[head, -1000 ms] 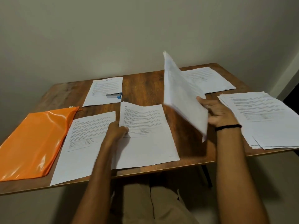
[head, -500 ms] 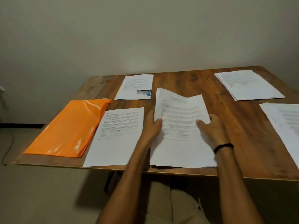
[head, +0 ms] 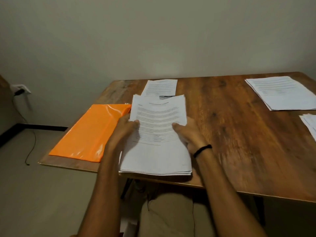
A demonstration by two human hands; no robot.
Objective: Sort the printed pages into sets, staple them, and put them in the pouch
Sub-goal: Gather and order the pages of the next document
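We gripped the page set (head: 159, 151) in the fingers (head: 135, 123) of left hand (head: 123, 132) and right hand (head: 188, 135), apparently squaring it for the stapler (head: 165, 97) just beyond them.

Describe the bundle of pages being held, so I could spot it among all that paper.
On the brown wooden table, look at the near edge beside the glossy orange plastic pouch. There is the thick bundle of white printed pages. Unlike the flat white paper stack far right, it alone is gripped by the left hand and right hand.
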